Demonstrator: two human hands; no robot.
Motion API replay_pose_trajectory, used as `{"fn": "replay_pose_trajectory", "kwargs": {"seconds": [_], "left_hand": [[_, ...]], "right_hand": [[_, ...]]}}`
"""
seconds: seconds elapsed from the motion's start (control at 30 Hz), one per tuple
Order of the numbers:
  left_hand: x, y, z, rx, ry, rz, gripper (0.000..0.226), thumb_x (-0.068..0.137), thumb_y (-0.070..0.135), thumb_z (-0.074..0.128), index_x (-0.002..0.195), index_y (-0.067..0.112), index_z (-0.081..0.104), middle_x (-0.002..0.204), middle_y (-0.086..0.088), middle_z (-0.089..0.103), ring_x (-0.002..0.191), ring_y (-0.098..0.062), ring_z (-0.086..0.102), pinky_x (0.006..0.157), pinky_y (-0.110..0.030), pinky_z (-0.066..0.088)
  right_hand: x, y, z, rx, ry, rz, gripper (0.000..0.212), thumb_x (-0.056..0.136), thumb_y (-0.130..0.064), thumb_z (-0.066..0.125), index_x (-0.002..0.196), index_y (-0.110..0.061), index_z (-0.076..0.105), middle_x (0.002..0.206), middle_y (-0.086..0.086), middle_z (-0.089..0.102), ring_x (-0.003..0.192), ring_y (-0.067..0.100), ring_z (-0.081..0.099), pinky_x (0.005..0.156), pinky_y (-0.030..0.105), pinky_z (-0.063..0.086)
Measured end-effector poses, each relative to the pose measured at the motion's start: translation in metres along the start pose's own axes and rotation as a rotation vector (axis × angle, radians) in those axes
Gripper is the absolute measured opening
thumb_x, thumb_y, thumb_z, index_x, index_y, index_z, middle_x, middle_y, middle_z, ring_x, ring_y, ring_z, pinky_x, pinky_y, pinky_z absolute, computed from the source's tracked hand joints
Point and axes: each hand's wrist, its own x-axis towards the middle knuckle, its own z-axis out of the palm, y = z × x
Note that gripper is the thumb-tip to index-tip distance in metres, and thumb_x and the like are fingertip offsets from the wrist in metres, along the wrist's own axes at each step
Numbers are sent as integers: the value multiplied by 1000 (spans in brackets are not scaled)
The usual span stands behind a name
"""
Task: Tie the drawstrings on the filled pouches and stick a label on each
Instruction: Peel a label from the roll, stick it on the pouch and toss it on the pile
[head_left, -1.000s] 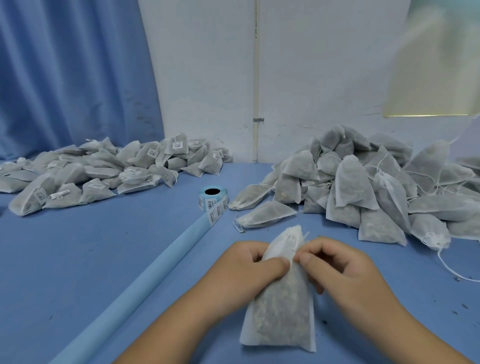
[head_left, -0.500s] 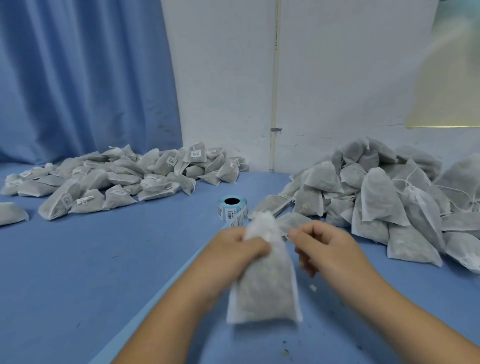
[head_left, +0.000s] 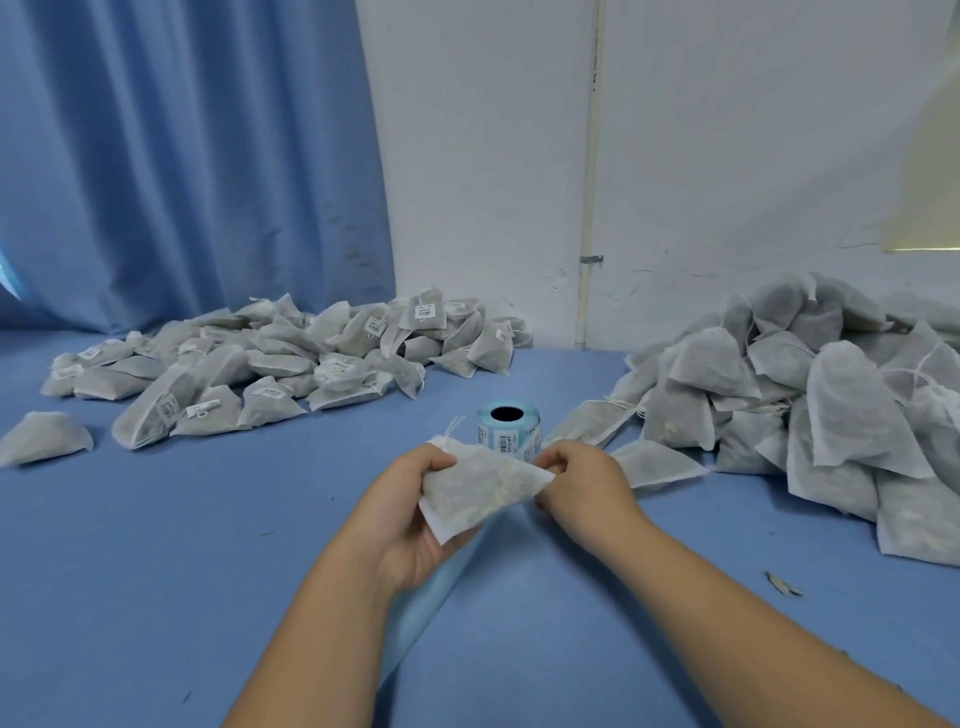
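Head camera, looking down over a blue table (head_left: 156, 545) from the person's own viewpoint.

Two bare hands meet near the middle of the view. The left hand (head_left: 415, 499) grips one filled white pouch (head_left: 483, 488) from beneath, with the thumb on top. The pouch lies tilted on its side, and its drawstring (head_left: 452, 427) sticks up from the gathered neck at upper left. Turned this way, the flat face probably faces up to take a label. The right hand (head_left: 582, 483) has its fingers curled at the pouch's right corner. I cannot tell whether it pinches that corner, a label, or nothing.

One label roll (head_left: 509, 434), pale blue with barcode stickers, stands upright just behind the pouch, likely kept within easy reach of both hands.

There are two heaps of pouches, each with too many to count. The left heap (head_left: 291, 358) shows white labels on many pouches, so it seems to be finished work. The right heap (head_left: 805, 405) shows loose strings and no labels, so it is probably waiting. One single pouch (head_left: 44, 446) lies apart at far left. Two flat pouches (head_left: 660, 465) lie between the roll and the right heap.

A blue curtain (head_left: 182, 156) and a white wall (head_left: 493, 156) stand behind.
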Motion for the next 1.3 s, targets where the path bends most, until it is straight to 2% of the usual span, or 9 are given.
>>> {"fn": "replay_pose_trajectory", "kwargs": {"seconds": [0.1,0.2,0.27,0.43,0.63,0.73,1.07,1.13,1.3], "left_hand": [[5,0,-5,-52,-33,-62,27,90,12,47,108,-4,61,89,-22,72,64,-30,70,49,-29,59],[10,-1,-8,-51,-44,-93,26,88,14,49,103,-2,62,84,-20,71,60,-27,69,50,-27,58],[14,-4,-10,-39,-41,-90,25,89,16,49,101,-1,63,85,-19,72,60,-27,70,52,-28,57],[17,-10,-13,-11,-13,-80,25,90,17,50,101,1,66,88,-17,74,64,-27,72,57,-29,58],[15,-10,-11,24,40,-69,24,89,18,51,94,2,68,82,-15,74,59,-26,71,53,-30,57],[13,-10,-9,40,45,-74,25,90,18,50,97,1,68,80,-16,74,57,-27,71,44,-28,54],[9,-14,-2,109,32,-93,32,91,15,50,115,-1,64,99,-20,74,74,-32,74,53,-32,58],[8,-13,-1,102,41,-80,32,92,14,50,116,-2,64,99,-21,74,72,-33,74,50,-33,57],[9,-13,-3,112,49,-73,28,93,15,51,113,0,64,98,-20,75,77,-33,74,53,-35,58]], "right_hand": [[9,-3,12,-2,-16,-26,16,82,-17,63,96,-10,66,94,5,68,88,22,63,74,29,48],[13,2,24,24,2,-82,12,82,-14,62,94,-11,65,93,1,66,79,11,57,58,9,38],[14,4,27,47,-4,-103,7,81,-14,63,88,-15,63,85,-4,63,72,4,51,53,7,36],[23,7,24,182,-28,26,10,76,-15,69,67,-18,65,68,-10,63,65,7,55,60,23,43],[23,9,20,293,-41,95,19,72,-4,63,56,-12,60,43,-11,53,33,0,45,39,11,34],[22,8,15,304,-49,129,24,71,-3,57,51,-15,53,41,-7,52,33,7,46,43,17,38],[21,13,6,42,37,101,24,73,-11,58,53,-14,45,55,5,53,61,19,52,54,26,37],[20,12,7,21,51,87,21,73,-13,57,56,-15,45,57,4,51,57,17,45,52,27,34],[21,12,9,33,118,62,42,81,-29,57,48,-18,32,41,-6,35,45,13,33,47,28,28]]}}
